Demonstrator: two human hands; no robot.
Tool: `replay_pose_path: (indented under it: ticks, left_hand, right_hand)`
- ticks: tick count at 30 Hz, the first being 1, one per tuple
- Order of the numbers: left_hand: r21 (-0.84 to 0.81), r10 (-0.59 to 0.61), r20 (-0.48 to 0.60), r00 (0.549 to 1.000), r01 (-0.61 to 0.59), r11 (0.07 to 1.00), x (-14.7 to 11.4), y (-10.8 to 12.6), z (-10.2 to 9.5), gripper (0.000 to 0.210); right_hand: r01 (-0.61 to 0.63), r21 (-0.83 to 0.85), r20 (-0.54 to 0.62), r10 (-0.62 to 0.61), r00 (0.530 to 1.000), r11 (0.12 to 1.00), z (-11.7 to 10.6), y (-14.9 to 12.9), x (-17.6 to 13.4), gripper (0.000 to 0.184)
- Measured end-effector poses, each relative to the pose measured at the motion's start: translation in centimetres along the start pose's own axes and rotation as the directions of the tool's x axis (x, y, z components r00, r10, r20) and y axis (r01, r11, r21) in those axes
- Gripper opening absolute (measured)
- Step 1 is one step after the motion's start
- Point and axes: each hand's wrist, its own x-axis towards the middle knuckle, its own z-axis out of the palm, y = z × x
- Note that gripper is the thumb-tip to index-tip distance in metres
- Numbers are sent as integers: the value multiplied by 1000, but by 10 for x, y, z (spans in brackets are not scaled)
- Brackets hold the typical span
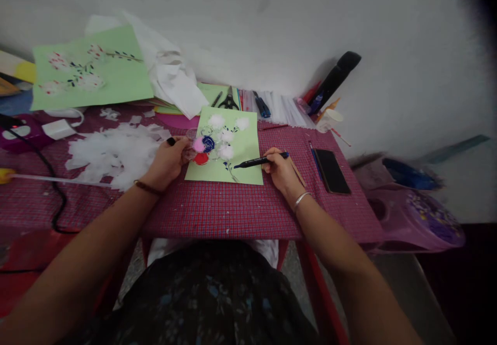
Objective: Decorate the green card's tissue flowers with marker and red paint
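A pale green sheet (250,138) is laid flat on the desk (221,210), its upper middle dotted with fluffy white tufts (225,152), beside which small dark leaves (235,129) are painted. Near its lower edge, a thin stem (233,174) is shown running at a slant. A slim black marker (252,162) with blue ends is held slanted in the right hand (280,168), its tip pointed at the stem; whether paper is touched cannot be told. By the left hand (173,156), a clear palette (204,151) of pink, dark blue and red paint is held over the sheet's left side.
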Motion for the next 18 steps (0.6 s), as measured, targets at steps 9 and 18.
replay_pose_path:
  ticks: [9,18]
  left_hand:
    - [18,35,-12,999,-34,999,-7,0,3,10]
    - [88,80,48,996,-84,993,-17,-5,7,6]
  right_hand:
    - [30,41,-11,-29,1000,999,1,-2,0,7]
    - [176,-68,59,-172,983,982,30,-7,-19,10]
